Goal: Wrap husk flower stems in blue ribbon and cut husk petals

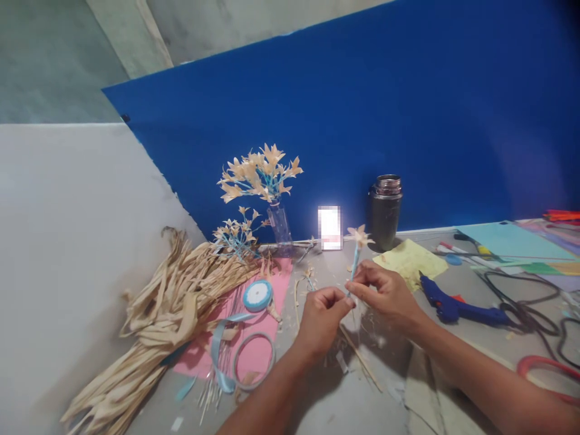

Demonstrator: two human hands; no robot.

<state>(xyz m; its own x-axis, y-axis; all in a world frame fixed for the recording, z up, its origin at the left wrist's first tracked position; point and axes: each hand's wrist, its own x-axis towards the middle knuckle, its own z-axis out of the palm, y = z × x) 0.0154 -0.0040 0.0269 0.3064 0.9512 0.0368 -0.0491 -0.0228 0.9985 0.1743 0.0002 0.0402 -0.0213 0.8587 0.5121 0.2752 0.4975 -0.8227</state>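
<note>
My left hand [322, 315] and my right hand [382, 291] meet at the middle of the table, both pinched on the blue-wrapped stem of a small straw flower [359, 237]. The pale flower head points up, above my fingers. The stick's bare lower end [360, 357] slants down past my left wrist. A roll of light blue ribbon [257, 295] lies left of my left hand on a pink sheet [254, 350], with loose ribbon trailing toward me.
A bundle of dried straw leaves [154, 314] fills the left. A small bottle [280, 223] holds finished flowers [260, 172]; more flowers [235, 237] lie beside it. A dark metal flask [385, 211], yellow paper [408, 260], blue glue gun [457, 308] and black cables [530, 308] sit right.
</note>
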